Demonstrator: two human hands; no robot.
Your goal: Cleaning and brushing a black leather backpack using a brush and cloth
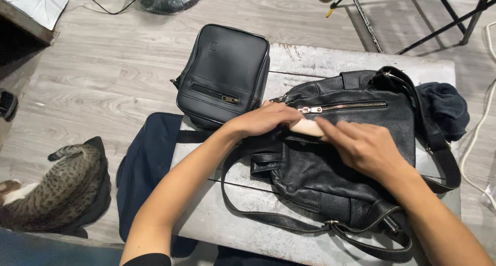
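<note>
The black leather backpack (330, 162) lies flat on the grey worktop (243, 214), with its straps trailing toward me; just beside it, at the far left corner, sits a small black shoulder bag (223, 72), and a dark cloth (444, 108) is bunched at the far right; my left hand (266, 118) lies curled on the top of the backpack near the start of the gold zipper (341, 107), fingers together, pressing it down; my right hand (361, 144) is closed on a pale flat thing (307, 127), and I cannot tell what it is; to do this well, I think I should keep the left hand pushing firm so the leather stays still, and move the pale thing in slow, small strokes, away from the zipper teeth.
</note>
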